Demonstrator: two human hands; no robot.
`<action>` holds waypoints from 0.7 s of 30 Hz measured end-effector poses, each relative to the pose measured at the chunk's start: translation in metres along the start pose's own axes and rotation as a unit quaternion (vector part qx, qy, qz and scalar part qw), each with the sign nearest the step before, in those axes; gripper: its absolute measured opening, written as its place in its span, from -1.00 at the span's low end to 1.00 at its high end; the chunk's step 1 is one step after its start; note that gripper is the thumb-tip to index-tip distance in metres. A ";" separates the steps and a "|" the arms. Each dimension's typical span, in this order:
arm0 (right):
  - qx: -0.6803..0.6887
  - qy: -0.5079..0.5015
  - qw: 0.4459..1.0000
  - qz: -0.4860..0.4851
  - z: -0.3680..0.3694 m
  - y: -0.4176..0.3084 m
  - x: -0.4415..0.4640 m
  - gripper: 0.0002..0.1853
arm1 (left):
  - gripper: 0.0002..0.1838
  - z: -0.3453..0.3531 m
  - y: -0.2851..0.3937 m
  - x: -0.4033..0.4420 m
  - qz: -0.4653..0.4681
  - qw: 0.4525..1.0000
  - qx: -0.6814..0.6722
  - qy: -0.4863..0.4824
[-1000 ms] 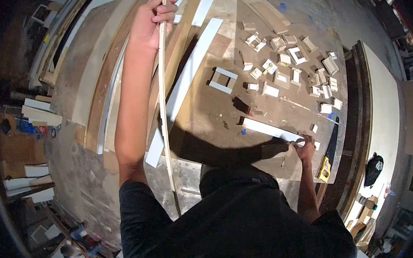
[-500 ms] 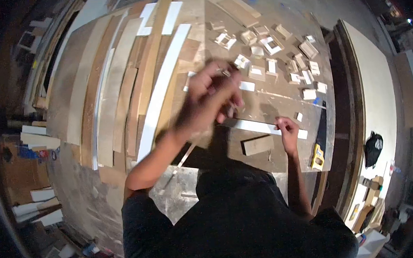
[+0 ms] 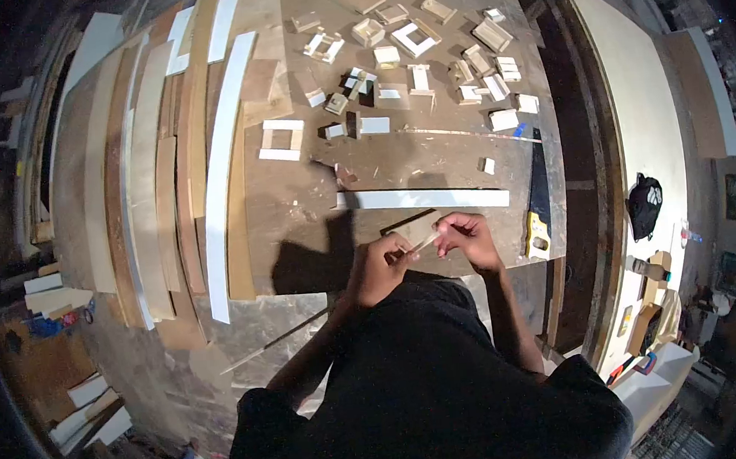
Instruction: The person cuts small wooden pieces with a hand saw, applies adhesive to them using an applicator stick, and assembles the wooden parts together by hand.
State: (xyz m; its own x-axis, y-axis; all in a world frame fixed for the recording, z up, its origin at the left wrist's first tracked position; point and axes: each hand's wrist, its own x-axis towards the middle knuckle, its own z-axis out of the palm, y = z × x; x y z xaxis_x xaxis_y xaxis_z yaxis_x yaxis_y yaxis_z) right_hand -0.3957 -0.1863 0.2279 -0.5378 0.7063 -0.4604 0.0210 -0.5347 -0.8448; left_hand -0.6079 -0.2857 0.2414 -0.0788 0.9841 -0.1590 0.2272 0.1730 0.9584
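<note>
Close to my body, my left hand (image 3: 381, 267) and my right hand (image 3: 469, 241) are nearly together, both with fingers pinched. Between their fingertips runs a small pale strip (image 3: 425, 242), thin and slightly tilted; its exact kind is too small to make out. Behind the hands lies a wooden block (image 3: 419, 222), partly covered by them. A long white strip (image 3: 426, 198) rests flat on the table just beyond, touched by neither hand.
Several small wooden frames (image 3: 416, 37) and blocks lie scattered across the worktable (image 3: 287, 235). Long boards (image 3: 232, 171) cover its left side. A handsaw with a yellow handle (image 3: 537, 236) is at the right. Past a gap stands a pale panel (image 3: 647, 125) with a black bag (image 3: 645, 207).
My left hand has come down from above the table's middle toward my body. My right hand has left the white strip and moved beside it. The whole view has shifted.
</note>
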 end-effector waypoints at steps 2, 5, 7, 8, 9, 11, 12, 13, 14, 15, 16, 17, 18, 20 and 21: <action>-0.028 0.007 1.000 0.009 -0.009 0.005 0.000 -0.84 | -0.84 0.005 -0.002 0.002 -0.017 1.000 0.003 -0.027; -0.031 0.019 0.999 -0.008 -0.027 0.005 -0.002 -0.86 | -0.82 0.007 -0.005 0.008 -0.001 0.999 0.007 -0.038; -0.004 0.032 0.999 -0.037 -0.044 0.002 -0.002 -0.87 | -0.76 0.001 -0.009 0.016 -0.099 0.991 -0.026 -0.089; -0.010 0.055 0.997 -0.057 -0.055 -0.001 -0.003 -0.86 | -0.72 -0.002 -0.010 0.018 -0.091 0.992 -0.001 -0.093; -0.016 0.077 0.994 -0.073 -0.065 -0.005 -0.005 -0.85 | -0.79 -0.006 -0.002 0.023 -0.058 0.994 0.019 -0.095; -0.025 0.093 0.993 -0.066 -0.073 -0.024 -0.010 -0.80 | -0.84 -0.003 0.006 0.030 -0.012 0.997 0.035 -0.073; -0.030 0.082 0.993 -0.073 -0.076 -0.032 -0.013 -0.80 | -0.86 0.001 0.010 0.033 -0.020 0.998 0.019 -0.060; -0.036 0.072 0.993 -0.085 -0.082 -0.038 -0.013 -0.80 | -0.86 0.006 0.016 0.036 -0.020 0.998 0.022 -0.059; -0.034 0.069 0.993 -0.087 -0.090 -0.040 -0.011 -0.80 | -0.86 0.011 0.023 0.039 -0.032 0.998 0.014 -0.051; -0.029 0.052 0.993 -0.101 -0.100 -0.040 -0.010 -0.79 | -0.85 0.017 0.029 0.042 -0.046 0.998 0.004 -0.042; -0.023 0.034 0.993 -0.113 -0.110 -0.040 -0.009 -0.79 | -0.84 0.022 0.033 0.044 -0.052 0.998 0.009 -0.034; -0.021 0.030 0.993 -0.111 -0.118 -0.040 -0.009 -0.79 | -0.84 0.027 0.039 0.045 -0.054 0.998 0.010 -0.031; -0.022 0.039 0.993 -0.113 -0.127 -0.040 -0.007 -0.79 | -0.84 0.031 0.046 0.048 -0.062 0.996 0.041 -0.043; -0.050 0.059 0.991 -0.107 -0.147 -0.035 -0.005 -0.79 | -0.83 0.043 0.039 0.047 -0.053 0.995 0.078 -0.037; -0.049 0.056 0.992 -0.106 -0.155 -0.032 -0.004 -0.79 | -0.83 0.048 0.029 0.047 -0.055 0.995 0.079 -0.035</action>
State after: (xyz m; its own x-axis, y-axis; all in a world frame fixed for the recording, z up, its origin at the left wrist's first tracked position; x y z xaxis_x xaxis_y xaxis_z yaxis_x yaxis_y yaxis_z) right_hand -0.2632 -0.0999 0.2146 -0.4421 0.8480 -0.2923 0.0019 -0.3249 -0.9457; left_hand -0.5588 -0.2328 0.2502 -0.0460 0.9582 -0.2825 0.3707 0.2790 0.8859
